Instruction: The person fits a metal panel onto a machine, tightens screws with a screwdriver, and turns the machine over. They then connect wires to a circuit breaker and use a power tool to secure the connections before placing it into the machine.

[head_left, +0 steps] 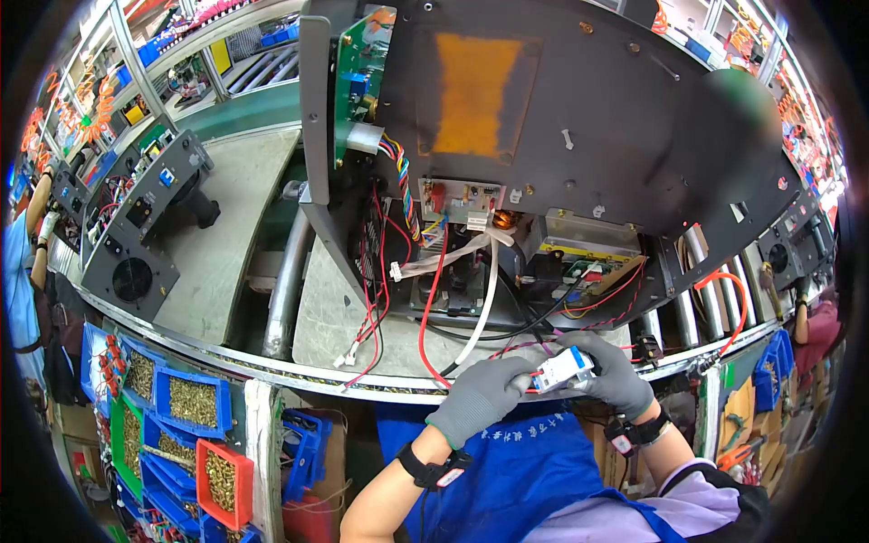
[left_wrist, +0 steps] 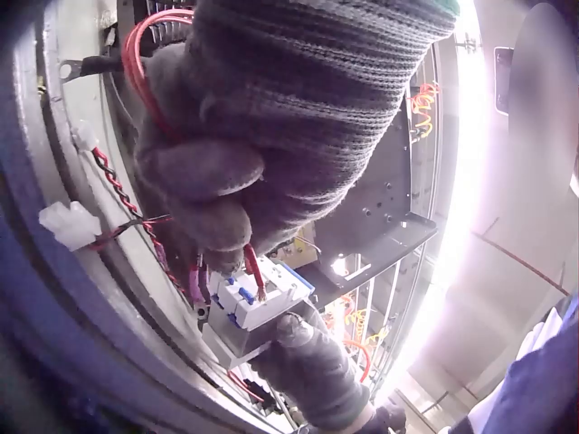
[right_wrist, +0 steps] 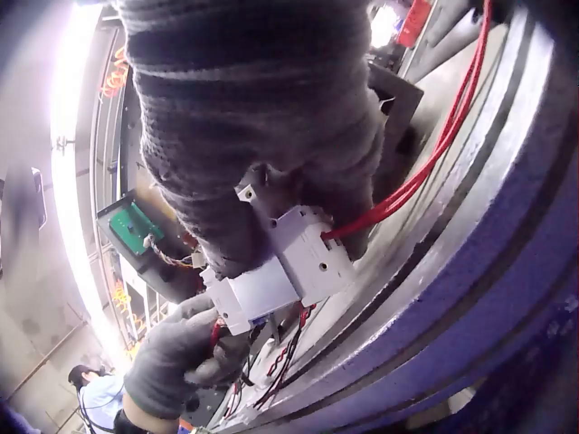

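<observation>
Both hands wear grey knit gloves and meet at the front edge of the bench. My right hand (head_left: 620,376) grips a white circuit breaker (head_left: 563,369) with blue parts. Red wires (right_wrist: 412,203) run out of one end of the breaker in the right wrist view. From the other side, my left hand (head_left: 484,395) pinches a red wire (left_wrist: 255,269) between thumb and fingers. That wire's tip is right at a terminal on the breaker's face in the left wrist view. A black metal chassis (head_left: 561,109) with boards and loose wiring stands just behind the hands.
A long red wire (head_left: 433,308) and a white cable (head_left: 487,303) hang over the bench edge. White connectors (head_left: 346,358) lie to the left. Blue bins of small brass parts (head_left: 192,401) and a red bin (head_left: 244,484) stand lower left. Metal rollers (head_left: 288,285) flank the chassis.
</observation>
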`<state>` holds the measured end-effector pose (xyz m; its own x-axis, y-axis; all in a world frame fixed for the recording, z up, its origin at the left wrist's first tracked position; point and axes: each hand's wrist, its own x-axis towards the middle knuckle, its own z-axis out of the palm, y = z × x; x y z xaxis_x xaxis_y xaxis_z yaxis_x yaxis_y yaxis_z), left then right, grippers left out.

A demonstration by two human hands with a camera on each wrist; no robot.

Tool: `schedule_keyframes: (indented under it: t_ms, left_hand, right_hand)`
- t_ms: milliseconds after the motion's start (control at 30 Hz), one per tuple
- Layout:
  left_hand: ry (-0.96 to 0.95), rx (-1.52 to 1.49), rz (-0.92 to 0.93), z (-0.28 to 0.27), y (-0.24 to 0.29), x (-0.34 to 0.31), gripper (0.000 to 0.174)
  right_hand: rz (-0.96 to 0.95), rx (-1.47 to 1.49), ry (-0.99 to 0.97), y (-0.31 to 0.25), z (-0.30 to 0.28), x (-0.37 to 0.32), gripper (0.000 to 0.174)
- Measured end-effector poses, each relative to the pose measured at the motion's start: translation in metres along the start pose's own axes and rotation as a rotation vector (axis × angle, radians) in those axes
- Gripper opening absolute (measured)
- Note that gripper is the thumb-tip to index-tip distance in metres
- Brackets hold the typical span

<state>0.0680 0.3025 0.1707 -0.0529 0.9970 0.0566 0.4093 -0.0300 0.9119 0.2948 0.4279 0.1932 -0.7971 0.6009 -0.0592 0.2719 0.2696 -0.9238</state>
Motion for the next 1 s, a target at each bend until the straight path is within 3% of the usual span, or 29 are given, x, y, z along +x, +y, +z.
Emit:
schedule_keyframes:
  t_ms: [133, 233, 333, 433, 467, 600, 700, 733, 833, 867, 967, 1000]
  left_hand:
    - [-0.003, 0.102, 0.01, 0.003, -0.001, 0.002, 0.034]
    - [-0.111, 0.24, -0.232, -0.004, 0.023, 0.004, 0.056]
    - [-0.072, 0.274, -0.055, 0.015, -0.009, 0.003, 0.073]
    - [-0.02, 0.257, -0.013, 0.018, -0.009, 0.003, 0.072]
    - [-0.154, 0.264, -0.189, 0.016, -0.006, 0.007, 0.072]
    - [-0.089, 0.32, -0.178, 0.023, -0.01, 0.006, 0.066]
    - [-0.035, 0.258, -0.147, 0.027, -0.013, 0.005, 0.06]
    - [-0.021, 0.194, -0.167, 0.027, -0.012, 0.005, 0.06]
    - [-0.022, 0.161, -0.205, 0.026, -0.003, 0.006, 0.059]
    - [-0.043, 0.174, -0.218, 0.027, -0.005, 0.007, 0.058]
    - [-0.034, 0.203, -0.23, 0.031, -0.019, 0.007, 0.056]
    - [-0.043, 0.206, -0.242, 0.029, -0.008, 0.009, 0.056]
  right_hand:
    - [0.013, 0.005, 0.005, 0.001, -0.001, 0.0, 0.069]
    - [-0.261, -0.301, 0.037, 0.005, 0.005, 0.007, 0.069]
    - [-0.277, -0.376, 0.006, -0.001, 0.014, 0.01, 0.064]
    - [-0.278, -0.393, -0.004, -0.01, 0.019, 0.014, 0.06]
    - [-0.276, -0.394, -0.001, -0.013, 0.02, 0.013, 0.059]
    - [-0.313, -0.4, -0.034, -0.008, 0.015, 0.015, 0.063]
    - [-0.389, -0.673, 0.189, -0.011, 0.021, 0.001, 0.074]
    - [-0.342, -0.663, 0.199, -0.014, 0.017, -0.012, 0.081]
    - [-0.274, -0.456, 0.424, 0.012, 0.019, -0.08, 0.072]
    - [-0.156, -0.386, 0.478, 0.023, 0.021, -0.107, 0.066]
    - [0.493, 0.18, 0.873, 0.056, 0.021, -0.166, 0.061]
    - [0.475, 0.111, 1.07, 0.076, 0.006, -0.18, 0.059]
